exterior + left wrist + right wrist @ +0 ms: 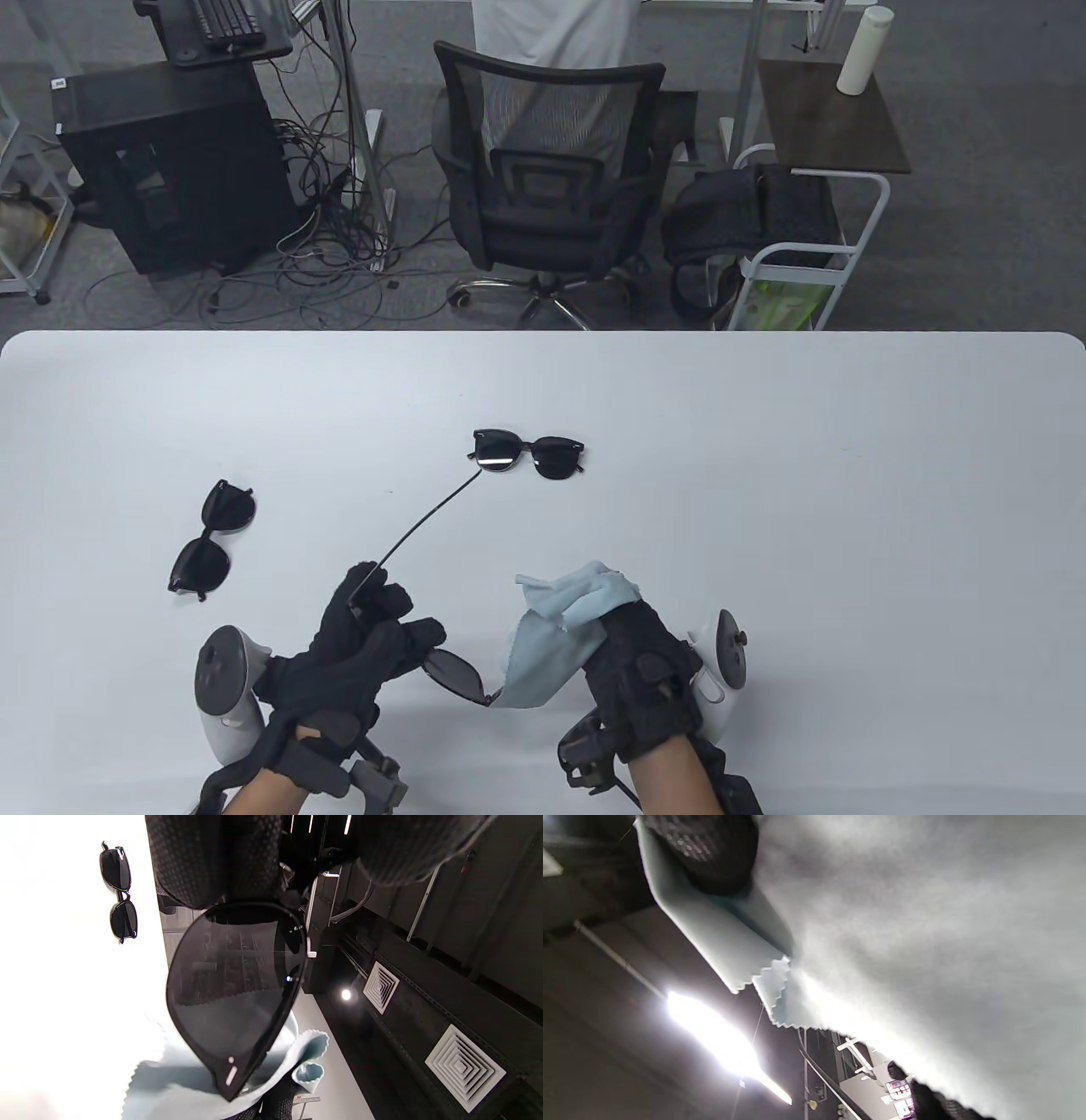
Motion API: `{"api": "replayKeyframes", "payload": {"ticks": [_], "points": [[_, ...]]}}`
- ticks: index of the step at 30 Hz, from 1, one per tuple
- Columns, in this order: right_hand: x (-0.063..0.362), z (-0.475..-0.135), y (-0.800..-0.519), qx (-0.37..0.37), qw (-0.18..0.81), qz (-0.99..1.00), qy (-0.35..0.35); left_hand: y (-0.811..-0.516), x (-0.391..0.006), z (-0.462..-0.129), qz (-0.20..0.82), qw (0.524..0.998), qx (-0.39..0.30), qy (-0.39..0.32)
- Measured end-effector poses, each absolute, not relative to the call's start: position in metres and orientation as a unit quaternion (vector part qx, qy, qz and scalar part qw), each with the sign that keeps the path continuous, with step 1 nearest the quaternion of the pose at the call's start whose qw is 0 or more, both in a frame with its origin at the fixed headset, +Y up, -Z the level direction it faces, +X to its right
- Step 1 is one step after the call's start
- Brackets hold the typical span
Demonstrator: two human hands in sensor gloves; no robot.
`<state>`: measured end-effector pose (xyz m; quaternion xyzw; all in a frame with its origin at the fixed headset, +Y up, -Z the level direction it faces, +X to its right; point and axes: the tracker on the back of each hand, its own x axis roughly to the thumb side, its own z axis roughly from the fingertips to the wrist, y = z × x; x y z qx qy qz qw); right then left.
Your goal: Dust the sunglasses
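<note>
1. Table (764, 475): white top, spanning the lower half of the table view; both of your hands come in at its near edge.
2. Your right hand (645, 671): fingers folded tight around a bunched pale blue cloth (551, 628). One flap stands up above the knuckles, and the rest drapes down to your left, where it meets the lens of the held pair. The right wrist view is mostly cloth (925, 942), with one gloved fingertip (712, 853) pressed into a fold.
3. Your left hand (356, 654): fingers closed on the held sunglasses (458, 675), which are up off the table between your two hands. One dark lens pokes out to the right of your fingers, and one temple arm sticks out straight, up and away from you. In the left wrist view the gloved fingers (212, 857) clamp the top rim of that lens (its far corner sits against the cloth (178, 1086)).
4. Second sunglasses (528, 455): lying on the table past your hands, near the centre, lenses toward you; untouched.
5. Third sunglasses (212, 537): lying on the table to the left, beyond your left hand, set at a slant; untouched. Which of these two the left wrist view catches, I cannot tell.
</note>
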<state>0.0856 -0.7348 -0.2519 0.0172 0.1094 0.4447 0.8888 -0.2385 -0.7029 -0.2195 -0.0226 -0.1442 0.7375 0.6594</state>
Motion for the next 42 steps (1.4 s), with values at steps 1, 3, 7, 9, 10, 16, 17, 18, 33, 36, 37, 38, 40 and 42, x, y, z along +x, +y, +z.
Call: {"api": "replayKeyframes", "payload": {"ticks": [1, 3, 7, 9, 10, 16, 17, 18, 33, 36, 37, 38, 40, 42], "points": [[0.085, -0.252, -0.737, 0.014, 0.89, 0.441, 0.116, -0.703, -0.238, -0.22, 0.738, 0.659, -0.023, -0.144], [0.083, -0.253, -0.737, 0.018, 0.882, 0.456, 0.118, -0.705, -0.238, -0.22, 0.745, 0.652, -0.022, -0.137], [0.074, -0.251, -0.731, 0.052, 0.841, 0.528, 0.102, -0.709, -0.241, -0.222, 0.767, 0.63, -0.029, -0.117], [0.067, -0.249, -0.727, 0.074, 0.815, 0.567, 0.094, -0.708, -0.241, -0.222, 0.768, 0.63, -0.025, -0.116], [0.063, -0.247, -0.726, 0.082, 0.799, 0.589, 0.086, -0.707, -0.241, -0.221, 0.768, 0.63, -0.021, -0.115], [0.047, -0.24, -0.722, 0.115, 0.744, 0.654, 0.075, -0.706, -0.248, -0.221, 0.773, 0.627, -0.001, -0.1], [0.046, -0.239, -0.722, 0.116, 0.742, 0.656, 0.076, -0.706, -0.248, -0.221, 0.773, 0.627, 0.0, -0.099], [0.043, -0.238, -0.722, 0.12, 0.734, 0.664, 0.076, -0.706, -0.248, -0.221, 0.772, 0.628, 0.001, -0.099], [0.066, -0.226, -0.7, 0.094, 0.733, 0.673, -0.032, -0.705, -0.258, -0.223, 0.784, 0.613, 0.018, -0.095], [0.075, -0.216, -0.669, 0.144, 0.698, 0.691, -0.124, -0.701, -0.26, -0.222, 0.742, 0.66, 0.061, -0.103], [0.074, -0.214, -0.66, 0.152, 0.687, 0.698, -0.136, -0.699, -0.26, -0.222, 0.729, 0.673, 0.07, -0.106], [0.07, -0.214, -0.65, 0.165, 0.678, 0.703, -0.134, -0.697, -0.259, -0.221, 0.716, 0.685, 0.078, -0.113], [0.059, -0.218, -0.635, 0.18, 0.668, 0.715, -0.106, -0.694, -0.257, -0.218, 0.706, 0.692, 0.088, -0.127], [0.043, -0.226, -0.625, 0.186, 0.674, 0.712, -0.063, -0.69, -0.255, -0.213, 0.673, 0.715, 0.119, -0.143]]}}
